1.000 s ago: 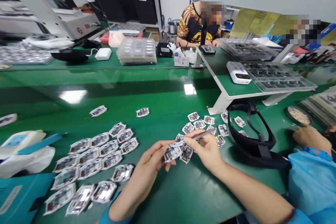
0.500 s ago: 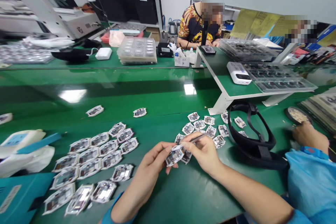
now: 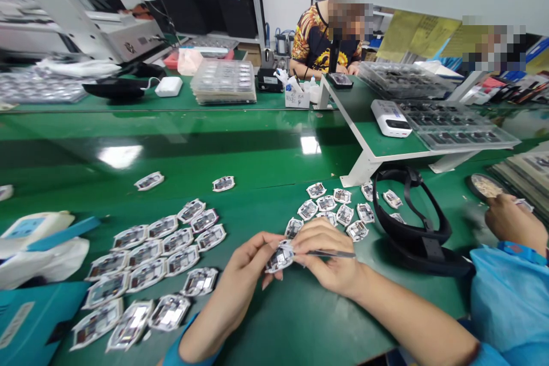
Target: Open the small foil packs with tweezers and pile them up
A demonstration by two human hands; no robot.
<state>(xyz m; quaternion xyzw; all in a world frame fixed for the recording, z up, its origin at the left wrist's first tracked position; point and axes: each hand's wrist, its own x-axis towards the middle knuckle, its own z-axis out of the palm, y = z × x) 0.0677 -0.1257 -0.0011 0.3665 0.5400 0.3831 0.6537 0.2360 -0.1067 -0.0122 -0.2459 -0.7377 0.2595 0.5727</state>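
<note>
My left hand (image 3: 246,260) pinches a small silvery part with a white rim (image 3: 279,258) just above the green bench. My right hand (image 3: 328,254) grips thin metal tweezers (image 3: 332,253), which lie almost level with the tip at the part. Several like parts (image 3: 151,263) lie in rows on the bench to my left. A smaller loose group of parts (image 3: 338,209) sits just beyond my hands.
A black head-strap device (image 3: 414,226) rests right of my hands. A co-worker's hand (image 3: 512,220) in a blue sleeve reaches near a round dish (image 3: 484,186). A white stand with trays (image 3: 446,126) rises behind. A white and blue device (image 3: 36,231) sits far left. Another person sits across the bench.
My right hand has turned the tweezers from pointing up and right to lying nearly flat. The part in my left hand shifted slightly. The co-worker's hand moved toward the dish.
</note>
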